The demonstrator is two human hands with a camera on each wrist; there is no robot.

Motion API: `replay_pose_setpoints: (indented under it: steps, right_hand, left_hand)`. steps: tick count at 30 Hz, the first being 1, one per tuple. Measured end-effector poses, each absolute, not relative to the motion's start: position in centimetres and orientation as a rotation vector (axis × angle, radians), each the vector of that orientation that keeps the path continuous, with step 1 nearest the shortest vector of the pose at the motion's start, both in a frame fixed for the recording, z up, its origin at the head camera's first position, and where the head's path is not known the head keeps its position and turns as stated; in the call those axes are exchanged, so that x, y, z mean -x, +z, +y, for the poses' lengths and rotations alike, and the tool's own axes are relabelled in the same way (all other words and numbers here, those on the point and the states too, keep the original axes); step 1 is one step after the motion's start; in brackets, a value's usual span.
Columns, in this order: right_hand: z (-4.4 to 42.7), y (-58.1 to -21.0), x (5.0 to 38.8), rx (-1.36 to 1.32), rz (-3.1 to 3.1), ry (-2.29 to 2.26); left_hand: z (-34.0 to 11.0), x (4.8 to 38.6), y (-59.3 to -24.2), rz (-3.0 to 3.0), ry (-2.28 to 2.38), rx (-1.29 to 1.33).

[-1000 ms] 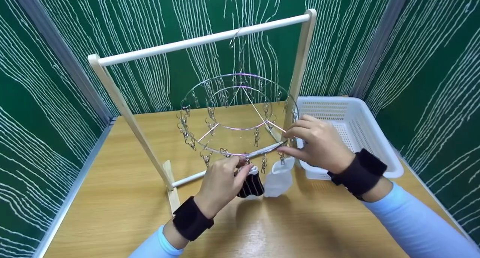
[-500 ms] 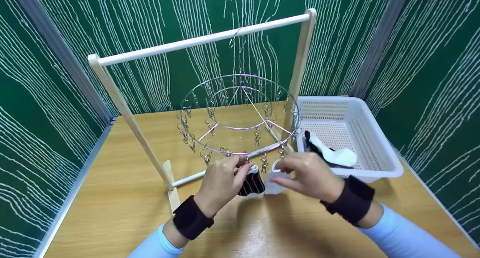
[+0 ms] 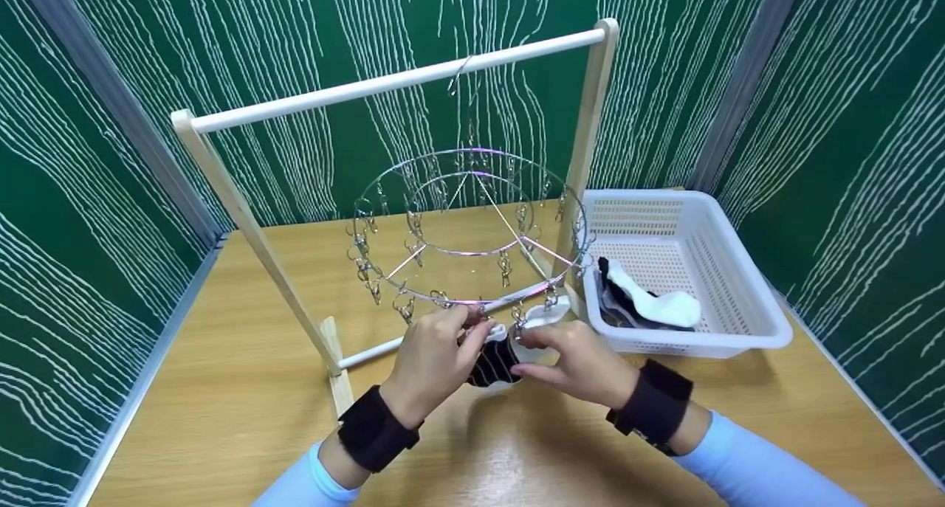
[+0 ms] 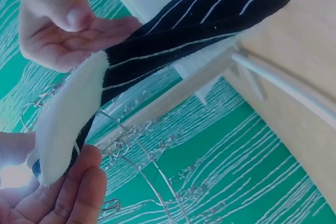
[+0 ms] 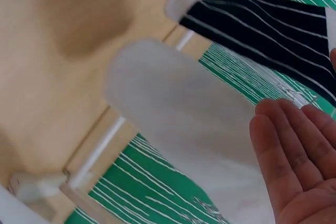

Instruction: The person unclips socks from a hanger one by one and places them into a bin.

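Note:
In the head view my left hand [image 3: 439,348] pinches the white cuff of a black sock with white stripes [image 3: 493,363], just under the front of a round metal clip hanger [image 3: 472,253]. My right hand [image 3: 587,363] is right beside that sock, thumb and index finger near its edge and a dangling clip. Its fingers look fairly straight in the right wrist view, with nothing held. A white sock [image 5: 184,114] hangs from the hanger behind the right hand. Whether a clip grips the striped cuff is hidden by my left fingers.
The hanger hooks over the white top rod [image 3: 399,80] of a wooden stand. A white perforated basket [image 3: 753,267] stands at right, with a white sock [image 3: 675,309] and dark socks inside. Green walls with white streaks enclose the table [image 3: 221,418].
My right hand has come down and left from the hanger's right rim, past the white sock, to the striped sock. The white sock has swung. My left hand stays at the cuff.

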State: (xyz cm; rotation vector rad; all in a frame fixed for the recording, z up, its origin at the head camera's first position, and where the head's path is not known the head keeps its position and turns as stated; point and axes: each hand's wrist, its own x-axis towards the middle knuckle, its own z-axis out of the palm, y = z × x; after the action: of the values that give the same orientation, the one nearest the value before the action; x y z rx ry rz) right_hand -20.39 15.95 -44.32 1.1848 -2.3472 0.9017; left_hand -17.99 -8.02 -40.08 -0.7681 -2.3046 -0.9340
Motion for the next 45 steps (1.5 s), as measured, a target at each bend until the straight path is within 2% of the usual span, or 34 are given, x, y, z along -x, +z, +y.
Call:
replay_pose_setpoints:
  steps: [16,28,45]
  right_hand:
    - [14.0,-46.3,21.2,-1.154,-2.337,1.236]
    - [13.8,-47.0,21.4,-1.226,-2.159,1.184]
    - [14.5,-46.9,21.2,-1.264,-2.217,1.117]
  left_hand:
    - [-7.9,18.1,-40.1,-2.269,-1.007,0.783]
    - [-7.9,18.2,-40.1,-2.233,-1.114,0.770]
    - [-8.1,18.2,-40.2,-2.184,-1.087,0.773]
